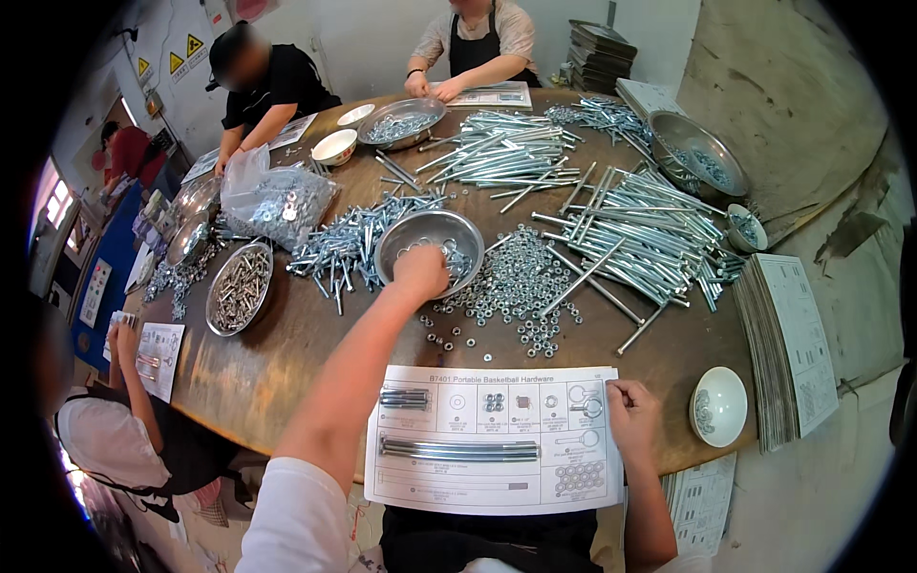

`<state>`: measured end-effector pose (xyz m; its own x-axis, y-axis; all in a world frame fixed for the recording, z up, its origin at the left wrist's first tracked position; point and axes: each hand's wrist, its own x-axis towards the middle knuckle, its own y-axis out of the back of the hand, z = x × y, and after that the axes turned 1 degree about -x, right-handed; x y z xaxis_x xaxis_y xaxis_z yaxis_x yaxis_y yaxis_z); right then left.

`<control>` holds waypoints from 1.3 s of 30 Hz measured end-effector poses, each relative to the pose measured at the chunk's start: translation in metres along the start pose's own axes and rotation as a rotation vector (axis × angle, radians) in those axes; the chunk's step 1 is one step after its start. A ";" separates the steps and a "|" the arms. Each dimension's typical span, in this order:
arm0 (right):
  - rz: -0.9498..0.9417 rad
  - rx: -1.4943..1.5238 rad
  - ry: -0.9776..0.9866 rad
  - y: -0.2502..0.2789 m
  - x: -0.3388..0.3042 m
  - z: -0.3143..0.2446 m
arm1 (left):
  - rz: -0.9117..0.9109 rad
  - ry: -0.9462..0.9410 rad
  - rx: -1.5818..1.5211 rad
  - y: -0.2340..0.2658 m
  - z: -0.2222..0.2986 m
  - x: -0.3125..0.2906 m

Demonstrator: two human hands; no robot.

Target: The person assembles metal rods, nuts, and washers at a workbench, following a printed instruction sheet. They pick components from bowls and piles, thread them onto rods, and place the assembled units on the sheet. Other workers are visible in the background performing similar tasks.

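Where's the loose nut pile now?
In the head view, the nut pile lies mid-table, right of the metal bowl at your left hand and left of the nearer long bolts.

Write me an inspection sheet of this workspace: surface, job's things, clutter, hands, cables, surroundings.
Surface: brown tabletop, with worn-looking patches.
Job's things: printed sheet with metal rods lying on it; steel bowl of ring-shaped parts.
Clutter: loose heaps of long bolts, short bolts and nuts; a filled plastic bag; white bowl near the right edge.
Hands: left hand in the steel bowl, fingertips hidden; right hand at the sheet's right edge.
Cables: nothing clearly seen.
Surroundings: co-workers at the far and left sides; stacked sheets at right; yellow warning signs on the wall.
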<state>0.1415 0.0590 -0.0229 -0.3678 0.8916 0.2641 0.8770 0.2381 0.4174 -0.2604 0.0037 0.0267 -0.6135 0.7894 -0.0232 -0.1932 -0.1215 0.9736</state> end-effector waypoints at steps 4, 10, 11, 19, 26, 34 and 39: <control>0.028 0.022 0.006 0.002 0.001 0.004 | -0.139 0.024 0.056 -0.005 0.000 0.025; 0.000 0.005 -0.014 0.002 -0.001 0.003 | -0.169 0.031 -0.538 0.003 -0.018 0.022; -0.004 0.018 -0.009 0.002 0.000 0.006 | -0.262 0.056 -0.855 0.007 -0.018 0.019; -0.068 0.491 -0.211 -0.001 0.016 -0.041 | -0.662 0.050 -2.027 0.039 0.042 -0.069; -0.328 0.696 -0.277 -0.041 0.039 -0.128 | -0.508 -0.027 -1.931 0.000 0.114 -0.140; -0.372 0.752 -0.403 -0.014 0.040 -0.097 | -0.476 0.083 -2.008 -0.022 0.143 -0.172; -0.412 0.277 -0.149 -0.001 0.037 -0.074 | -0.561 0.118 -1.799 -0.033 0.138 -0.168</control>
<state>0.1046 0.0631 0.0506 -0.6696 0.7426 -0.0086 0.7250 0.6561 0.2097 -0.0449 -0.0422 0.0299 -0.2305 0.9255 -0.3004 -0.7776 -0.3608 -0.5150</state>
